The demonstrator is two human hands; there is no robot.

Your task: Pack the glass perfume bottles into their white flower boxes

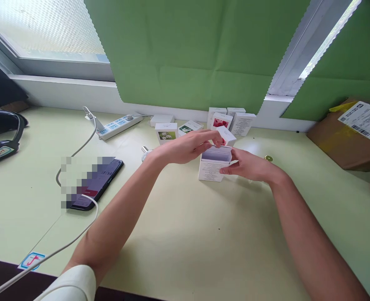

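Observation:
A small white box (pixel 210 170) with printed text stands upright on the table, its top raised and its inside showing. My right hand (pixel 247 165) grips it from the right side, thumb on the front face and fingers behind. Reaching over from the left, my left hand (pixel 194 146) has its fingers bent at the lifted lid (pixel 221 147). Just behind is another white box with a red picture (pixel 226 136), partly covered by my left hand. A box with a white-flower picture (pixel 167 133) and a tilted box with a green picture (pixel 189 127) are left of it.
Several white boxes (pixel 243 124) cluster against the wall. A phone (pixel 100 184) with a white cable lies left, near a power strip (pixel 119 125) and headphones (pixel 3 144). A small gold disc (pixel 268 158) lies beyond my right wrist. A cardboard carton (pixel 338 144) sits far right.

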